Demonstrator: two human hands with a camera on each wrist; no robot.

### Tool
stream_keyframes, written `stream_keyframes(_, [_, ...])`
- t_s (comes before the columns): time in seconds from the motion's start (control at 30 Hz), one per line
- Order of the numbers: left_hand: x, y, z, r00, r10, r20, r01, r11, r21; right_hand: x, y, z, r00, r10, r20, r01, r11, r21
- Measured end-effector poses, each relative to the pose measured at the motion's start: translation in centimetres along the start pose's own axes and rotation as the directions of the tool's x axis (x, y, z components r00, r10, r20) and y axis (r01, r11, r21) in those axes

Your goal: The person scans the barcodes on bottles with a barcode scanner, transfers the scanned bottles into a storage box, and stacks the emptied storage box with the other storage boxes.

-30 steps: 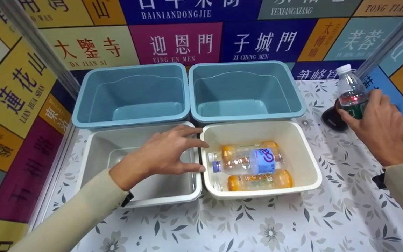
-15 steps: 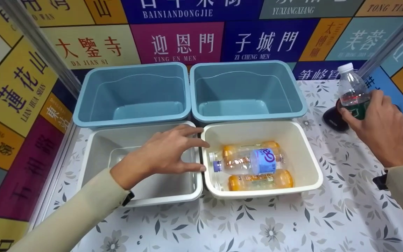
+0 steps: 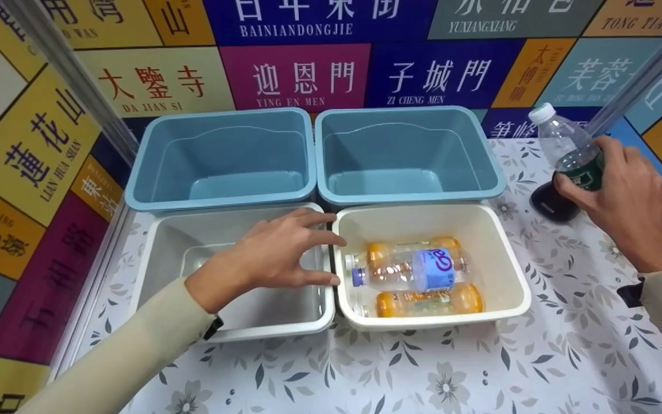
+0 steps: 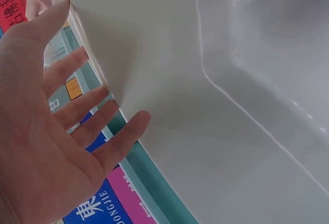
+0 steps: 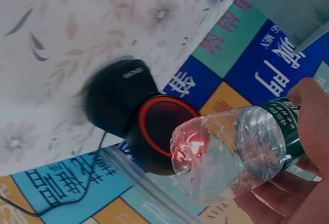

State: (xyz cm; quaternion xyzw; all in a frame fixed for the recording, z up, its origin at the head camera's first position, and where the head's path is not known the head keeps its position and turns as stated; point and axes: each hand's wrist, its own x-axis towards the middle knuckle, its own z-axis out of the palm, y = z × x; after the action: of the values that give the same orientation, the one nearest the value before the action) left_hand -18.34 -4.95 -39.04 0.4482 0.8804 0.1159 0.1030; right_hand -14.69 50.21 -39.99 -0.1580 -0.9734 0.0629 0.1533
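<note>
In the head view, my right hand [image 3: 632, 201] grips a clear plastic bottle [image 3: 564, 141] with a white cap and green label, tilted to the left. Beside it stands a black barcode scanner [image 3: 550, 202]. From the right wrist, red light glows on the bottle's base [image 5: 193, 157], which overlaps the scanner's red-ringed round head [image 5: 162, 131]. My left hand [image 3: 268, 256] reaches over the left white bin [image 3: 239, 333], spread fingertips at the adjoining rims of it and the right white bin [image 3: 434, 323]. The left wrist view shows the left palm [image 4: 56, 147] holding nothing.
Inside the right white bin lie a blue-capped bottle [image 3: 437, 269] and two orange bottles, one near the front [image 3: 466, 299]. Two blue bins, left [image 3: 222, 205] and right [image 3: 411, 199], stand behind. A cable [image 5: 87, 183] trails from the scanner. Printed panels enclose the flowered table.
The held bottle has tipped, its cap swinging left and its base pointing more toward the scanner head. My left hand keeps its place at the rims. The head view has shifted slightly.
</note>
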Motion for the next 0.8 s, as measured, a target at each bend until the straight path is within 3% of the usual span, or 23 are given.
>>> stream_keyframes(0.43, [-0.1,0.0,0.0,1.0,0.006,-0.007,-0.007,1.0,-0.002,0.8,-3.3,-1.8,0.993,-0.111,-0.048,0.112,0.994,0.002])
stream_keyframes(0.8, [-0.1,-0.1,0.0,1.0,0.01,-0.008,-0.01,1.0,-0.003,1.0,-6.7,-2.2,0.95,-0.266,-0.163,0.27,0.963,0.0])
